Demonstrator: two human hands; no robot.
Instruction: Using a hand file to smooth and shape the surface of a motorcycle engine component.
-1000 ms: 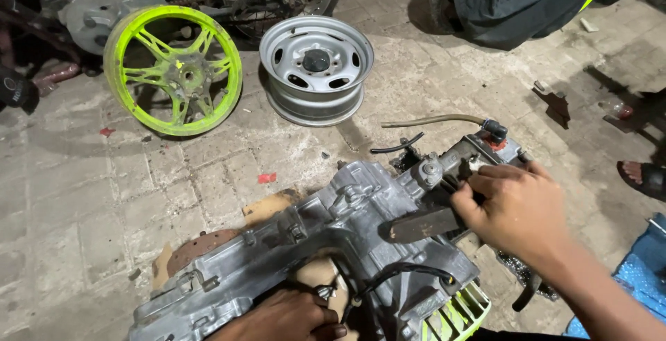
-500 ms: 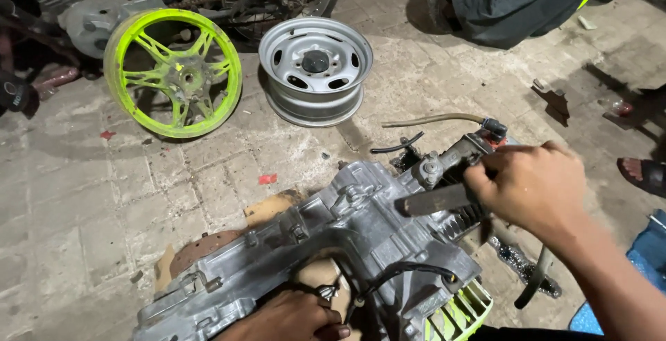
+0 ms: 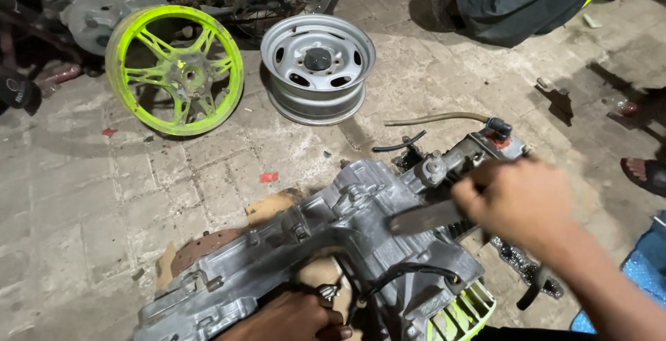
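Your right hand (image 3: 517, 199), mid-right of frame, is clamped on a grey tool (image 3: 424, 216) laid against the engine case (image 3: 333, 258) at center-bottom. Left hand (image 3: 291, 317) at bottom edge grips the case's underside; fingers curled, partly hidden.

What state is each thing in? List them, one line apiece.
Engine casing: lying on its side on the paving.
Right hand: closed on a flat grey tool, blurred.
Left hand: resting low on the casing by black cables.
Green wheel: flat on the ground, no tyre.
Silver rim: flat on the ground, bare.
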